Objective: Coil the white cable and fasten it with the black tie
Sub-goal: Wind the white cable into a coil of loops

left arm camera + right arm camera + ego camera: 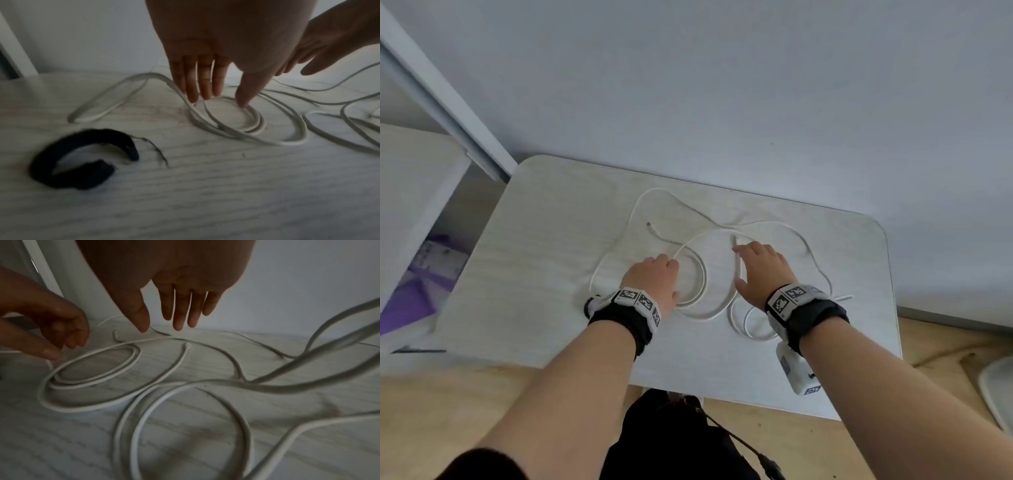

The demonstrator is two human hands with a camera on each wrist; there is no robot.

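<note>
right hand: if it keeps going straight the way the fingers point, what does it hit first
Probably the white cable. The right hand is open, fingers pointing forward and down at the table, with strands and one loose cable end lying just ahead of the fingertips. Depth is unclear, so it might touch bare tabletop between strands first.

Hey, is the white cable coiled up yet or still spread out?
Mostly spread out. The white cable sprawls in loose loops across the table; only a small coil sits under the left hand.

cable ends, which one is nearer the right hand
The end just beyond the right hand, at its fingertips. The other end lies farther left, beyond the left hand.
</note>
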